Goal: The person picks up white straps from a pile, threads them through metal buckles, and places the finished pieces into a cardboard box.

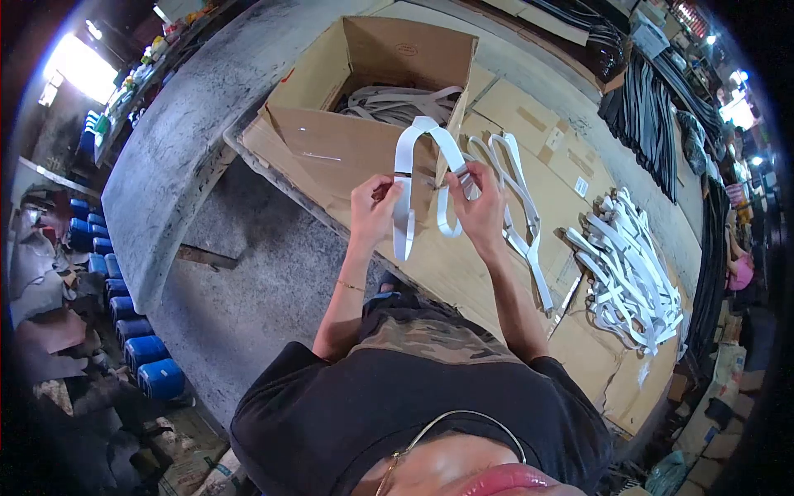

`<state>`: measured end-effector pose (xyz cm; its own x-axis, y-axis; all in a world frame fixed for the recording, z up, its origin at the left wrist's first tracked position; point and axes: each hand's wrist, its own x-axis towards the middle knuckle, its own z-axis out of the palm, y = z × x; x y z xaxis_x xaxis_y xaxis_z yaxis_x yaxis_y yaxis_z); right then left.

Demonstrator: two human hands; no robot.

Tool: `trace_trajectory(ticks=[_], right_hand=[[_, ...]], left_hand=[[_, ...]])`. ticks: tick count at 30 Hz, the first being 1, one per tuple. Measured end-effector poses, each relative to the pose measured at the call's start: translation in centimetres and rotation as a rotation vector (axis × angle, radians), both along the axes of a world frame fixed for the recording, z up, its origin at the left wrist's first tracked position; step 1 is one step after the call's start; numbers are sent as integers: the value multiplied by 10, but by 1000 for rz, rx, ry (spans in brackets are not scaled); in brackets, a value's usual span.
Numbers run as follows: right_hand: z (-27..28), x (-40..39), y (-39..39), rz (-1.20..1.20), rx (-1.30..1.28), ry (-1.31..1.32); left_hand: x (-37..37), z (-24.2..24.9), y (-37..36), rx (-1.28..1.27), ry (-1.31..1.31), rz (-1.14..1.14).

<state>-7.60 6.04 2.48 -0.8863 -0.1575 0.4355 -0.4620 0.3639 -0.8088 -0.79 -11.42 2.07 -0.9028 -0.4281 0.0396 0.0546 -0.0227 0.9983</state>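
A white strap (428, 126) arches between my two hands in front of the cardboard box, its loose ends hanging below them. My left hand (374, 211) pinches one side near a dark mark or slit. My right hand (480, 208) grips the other side, where a loop of the strap hangs down beside the fingers. Just right of that hand, a similar strap with a forked shape (521, 194) lies flat on the cardboard. Farther right is a tangled pile of white straps (633, 277).
An open cardboard box (331, 153) holding grey-white straps (397, 103) stands at the table's far left corner. Flattened cardboard (513, 107) covers the tabletop. Dark strips (645, 116) hang over the far right side. Blue containers (161, 379) line the floor at left. A person in pink (740, 271) is far right.
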Motion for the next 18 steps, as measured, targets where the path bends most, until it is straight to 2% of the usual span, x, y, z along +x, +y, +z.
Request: trace_trajectory(ticks=[4, 6, 11, 13, 14, 16, 17, 18], right_hand=[[4, 1, 2, -76, 85, 169], [5, 2, 2, -25, 52, 241], [-11, 1, 5, -64, 38, 145], [-33, -9, 3, 1, -149, 150], [-36, -10, 5, -3, -150, 149], [-41, -13, 10, 166, -327, -288], [-36, -14, 13, 163, -329, -291], [-31, -14, 18, 259, -396, -375]], left_hand=[[-9, -8, 1, -42, 24, 29], [-12, -10, -1, -105, 17, 26], [-19, -25, -9, -172, 1, -16], [-17, -23, -8, -183, 15, -41], [-16, -23, -8, -194, 29, -59], [-15, -25, -10, -163, 30, -89], [-15, -26, -11, -128, 33, -113], [-15, -26, -12, -128, 30, -115]])
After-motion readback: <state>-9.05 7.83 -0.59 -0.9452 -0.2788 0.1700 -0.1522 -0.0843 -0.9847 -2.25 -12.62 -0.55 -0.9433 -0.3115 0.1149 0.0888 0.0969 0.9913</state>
